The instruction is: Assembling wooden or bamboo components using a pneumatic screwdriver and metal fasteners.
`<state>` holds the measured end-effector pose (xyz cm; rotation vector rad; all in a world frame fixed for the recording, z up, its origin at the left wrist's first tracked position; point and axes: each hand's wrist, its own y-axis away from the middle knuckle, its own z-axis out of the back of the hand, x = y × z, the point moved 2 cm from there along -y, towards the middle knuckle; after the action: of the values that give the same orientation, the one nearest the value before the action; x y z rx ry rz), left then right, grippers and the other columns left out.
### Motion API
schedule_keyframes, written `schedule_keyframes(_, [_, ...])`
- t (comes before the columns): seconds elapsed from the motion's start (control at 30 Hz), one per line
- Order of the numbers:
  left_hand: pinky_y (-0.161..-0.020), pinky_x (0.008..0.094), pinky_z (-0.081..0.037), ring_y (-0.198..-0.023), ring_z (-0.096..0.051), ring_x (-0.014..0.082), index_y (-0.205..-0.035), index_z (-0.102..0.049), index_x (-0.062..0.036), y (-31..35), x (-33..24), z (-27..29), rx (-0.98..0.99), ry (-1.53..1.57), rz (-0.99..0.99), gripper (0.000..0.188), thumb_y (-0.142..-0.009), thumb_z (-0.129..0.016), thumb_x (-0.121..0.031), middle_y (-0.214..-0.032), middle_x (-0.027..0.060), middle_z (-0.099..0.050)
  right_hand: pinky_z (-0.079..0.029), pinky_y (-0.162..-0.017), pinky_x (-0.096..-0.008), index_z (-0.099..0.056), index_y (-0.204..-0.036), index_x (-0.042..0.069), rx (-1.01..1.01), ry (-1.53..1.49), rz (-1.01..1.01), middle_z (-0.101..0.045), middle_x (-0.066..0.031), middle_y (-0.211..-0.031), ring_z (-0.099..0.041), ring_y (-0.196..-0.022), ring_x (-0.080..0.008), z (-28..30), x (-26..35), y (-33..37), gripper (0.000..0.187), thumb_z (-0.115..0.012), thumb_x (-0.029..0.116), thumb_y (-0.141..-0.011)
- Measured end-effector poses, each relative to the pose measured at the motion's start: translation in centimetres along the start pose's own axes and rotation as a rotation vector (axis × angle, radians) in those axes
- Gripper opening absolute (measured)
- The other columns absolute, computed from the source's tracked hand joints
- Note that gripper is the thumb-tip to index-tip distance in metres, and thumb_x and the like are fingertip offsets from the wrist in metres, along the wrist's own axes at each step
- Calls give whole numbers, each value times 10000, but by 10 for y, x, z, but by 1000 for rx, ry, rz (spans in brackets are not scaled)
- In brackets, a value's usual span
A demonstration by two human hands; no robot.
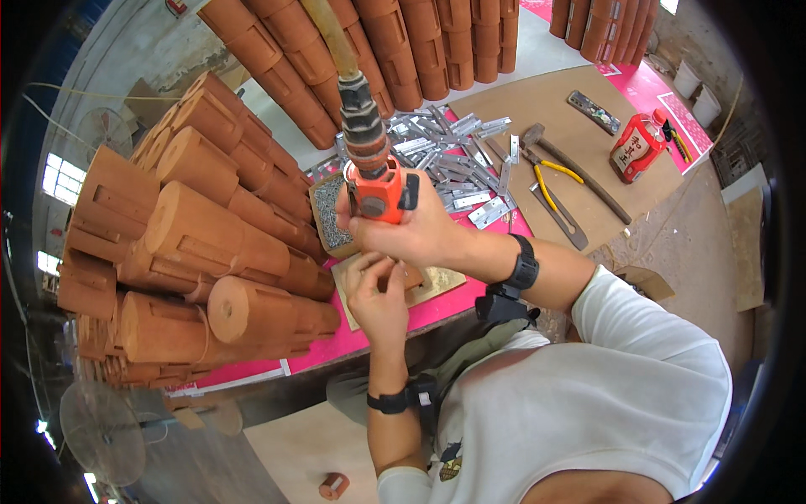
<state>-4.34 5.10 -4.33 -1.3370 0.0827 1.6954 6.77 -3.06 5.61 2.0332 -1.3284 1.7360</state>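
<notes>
My right hand (pixel 420 231) is wrapped around an orange handheld power tool (pixel 375 197). Its black and metal collar points up toward a yellowish hose at the top of the view. Just below, my left hand (pixel 378 298) has its fingertips pinched together; whatever they hold is too small or hidden to make out. Both hands are above a light wooden board (pixel 445 286), where a reddish-brown piece (pixel 411 275) is partly covered by my left fingers. Beside the tool stands an open box of small grey metal fasteners (pixel 330 206).
Stacked terracotta-coloured cylinders (pixel 214 227) crowd the left, with more rows (pixel 403 59) behind. A pile of metal brackets (pixel 453 160) lies beyond my hands. To the right are a hammer (pixel 579 172), yellow-handled pliers (pixel 550 176), and a red bottle (pixel 638 147) on cardboard.
</notes>
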Motion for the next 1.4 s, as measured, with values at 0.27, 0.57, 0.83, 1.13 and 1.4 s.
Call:
schedule_keyframes(0.27, [-953,401,-464,-1071,-596,282,-907,-765,-6,-29,33,-17,80,-120,-16,169,-759,-809,-74,-1073,93,-689,-523,-739,-262,-647,-1026,4,-98,82,53,-691,-37,-923,-625,-843,-75,20,-42,-22,209,-685,31,-822])
schedule_keyframes(0.57, [-822,327,-553,-1100,-632,243,-939,-758,-3,-23,33,-22,79,53,254,150,-799,-786,-48,-1151,117,-668,-518,-791,-267,-657,-976,4,-142,-11,-27,-681,-11,-916,-622,-860,-74,19,-49,-21,170,-718,44,-822])
schedule_keyframes(0.83, [-994,356,-480,-1126,-620,239,-1110,-671,16,-12,43,-27,-11,86,41,317,-796,-716,28,-1185,119,-650,-553,-689,-282,-598,-1063,6,-96,-2,25,-671,-75,-943,-643,-791,-109,19,-52,-16,207,-635,-10,-861])
schedule_keyframes(1.13, [-890,387,-525,-1062,-645,299,-991,-704,-4,-12,41,-28,35,65,164,207,-790,-739,-41,-1209,151,-655,-532,-765,-279,-641,-995,-10,-75,-6,38,-677,-52,-926,-629,-840,-99,20,-50,-10,172,-662,5,-824])
schedule_keyframes(1.4, [-723,283,-528,-855,-657,156,-1001,-689,43,-8,36,-27,-43,40,66,198,-808,-726,19,-1123,91,-660,-532,-730,-288,-615,-1014,-6,-42,54,29,-658,-45,-896,-613,-812,-97,17,-38,-7,206,-629,0,-809])
